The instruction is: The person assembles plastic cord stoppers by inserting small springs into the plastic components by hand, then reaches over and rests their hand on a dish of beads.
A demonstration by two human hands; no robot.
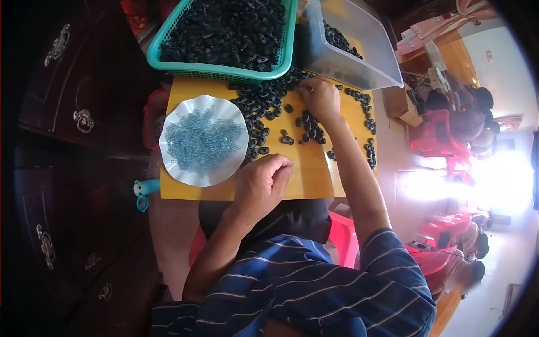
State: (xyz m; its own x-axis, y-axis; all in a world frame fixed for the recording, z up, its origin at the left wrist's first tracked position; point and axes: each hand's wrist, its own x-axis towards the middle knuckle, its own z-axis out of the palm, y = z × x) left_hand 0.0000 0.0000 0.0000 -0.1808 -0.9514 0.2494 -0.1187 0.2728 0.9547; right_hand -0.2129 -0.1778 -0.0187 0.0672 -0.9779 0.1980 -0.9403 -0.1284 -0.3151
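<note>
My left hand (263,182) rests at the near edge of the yellow table (303,180), its fingers curled closed; whatever they may hold is hidden. Just left of it stands a white scalloped plate (168,160) heaped with small clear-bluish springs (205,140). My right hand (321,100) reaches to the far side, thumb and fingers pinched together at the edge of a pile of small black plastic pieces (261,101). What is between those fingertips I cannot make out. More black pieces (309,128) lie loosely grouped below the right wrist.
A teal basket (224,72) full of black pieces stands at the far left. Beside it, a translucent bin (359,53) holds some more. Black pieces line the table's right side (368,115). Dark cabinets (84,168) stand left; other people sit to the right near red chairs (435,135).
</note>
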